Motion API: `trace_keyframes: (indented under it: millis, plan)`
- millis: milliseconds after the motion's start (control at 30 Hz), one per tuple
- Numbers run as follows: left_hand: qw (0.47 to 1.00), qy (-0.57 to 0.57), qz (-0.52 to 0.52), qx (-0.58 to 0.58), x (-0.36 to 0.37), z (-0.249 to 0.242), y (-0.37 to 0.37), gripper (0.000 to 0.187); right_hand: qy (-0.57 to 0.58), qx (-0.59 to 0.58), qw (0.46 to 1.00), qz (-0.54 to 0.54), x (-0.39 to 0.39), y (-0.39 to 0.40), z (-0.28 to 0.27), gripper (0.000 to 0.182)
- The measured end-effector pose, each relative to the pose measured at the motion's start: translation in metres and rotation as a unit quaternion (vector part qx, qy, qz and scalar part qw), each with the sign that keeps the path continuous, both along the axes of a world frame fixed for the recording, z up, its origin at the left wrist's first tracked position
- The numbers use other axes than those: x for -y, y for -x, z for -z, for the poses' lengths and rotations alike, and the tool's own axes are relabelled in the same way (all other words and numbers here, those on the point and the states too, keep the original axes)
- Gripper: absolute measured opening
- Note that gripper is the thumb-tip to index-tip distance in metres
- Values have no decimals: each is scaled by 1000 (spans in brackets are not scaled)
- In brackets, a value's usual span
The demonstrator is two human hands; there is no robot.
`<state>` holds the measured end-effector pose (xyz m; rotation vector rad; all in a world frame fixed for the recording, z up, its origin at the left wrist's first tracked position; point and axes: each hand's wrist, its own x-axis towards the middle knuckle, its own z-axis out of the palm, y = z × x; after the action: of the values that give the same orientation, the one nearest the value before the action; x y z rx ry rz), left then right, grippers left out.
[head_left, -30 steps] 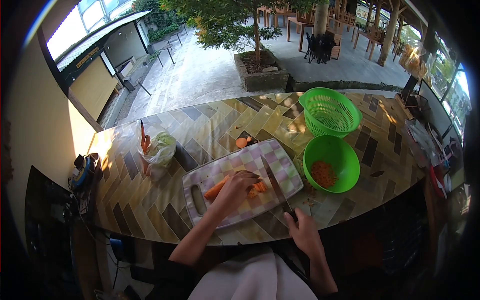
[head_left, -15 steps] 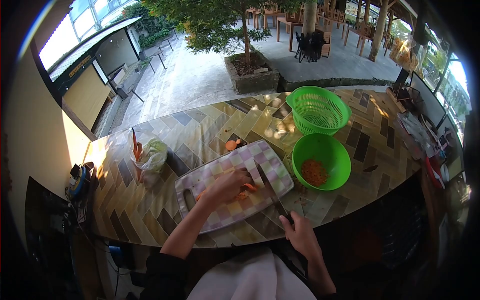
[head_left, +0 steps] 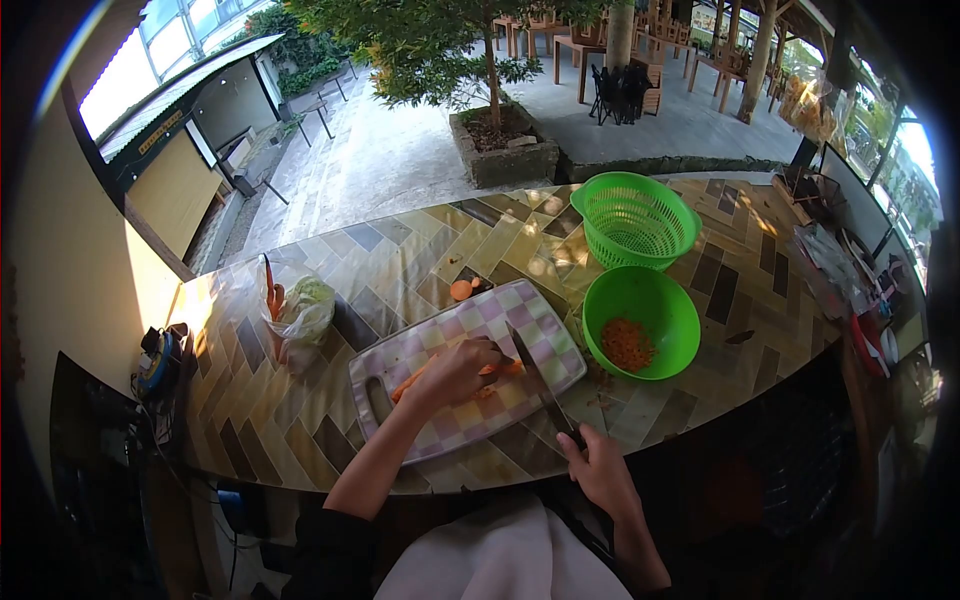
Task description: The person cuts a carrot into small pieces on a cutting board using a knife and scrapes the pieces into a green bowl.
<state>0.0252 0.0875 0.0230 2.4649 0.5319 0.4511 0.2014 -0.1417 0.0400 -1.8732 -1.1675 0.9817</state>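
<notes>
A checkered chopping board (head_left: 455, 435) lies on the table, tilted up to the right. My left hand (head_left: 455, 375) is over its middle, fingers curled down on a piece of carrot (head_left: 508, 368) whose orange end shows past the fingertips. More carrot (head_left: 408, 386) shows on the board to the left of this hand. The fingers partly hide what they hold. In my right hand (head_left: 602, 470) is a kitchen knife (head_left: 537, 377), gripped by its handle. Its blade points away from me over the board's right part, apart from the carrot.
Right of the board stands a green bowl (head_left: 680, 320) with chopped carrot (head_left: 627, 345) in it, a green colander (head_left: 640, 215) behind. Carrot ends (head_left: 462, 290) lie beyond the board. A plastic bag (head_left: 305, 312) with a pale green vegetable is at left on the patterned table (head_left: 700, 400).
My left hand has shifted slightly, and the carrot end by its fingertips sits differently. The knife and my right hand have barely moved.
</notes>
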Motion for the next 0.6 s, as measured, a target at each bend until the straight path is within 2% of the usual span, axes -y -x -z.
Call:
trace_keyframes:
  millis: [167,267,367,467,600]
  plan:
    - [998,40,-15,56,1,-1,6,20,-3,20,1000,1,3,-2,2,39]
    - [996,45,-33,71,7,-19,13,19,-4,35,999,-16,3,-2,0,35]
    - [992,37,-83,86,15,-26,24,21,-24,33,999,-36,2,1,4,35]
    - [986,69,-125,83,29,-38,36,17,-30,40,997,-64,1,2,11,34]
    - [989,23,-132,54,38,-32,54,17,17,12,997,-70,-6,9,-11,33]
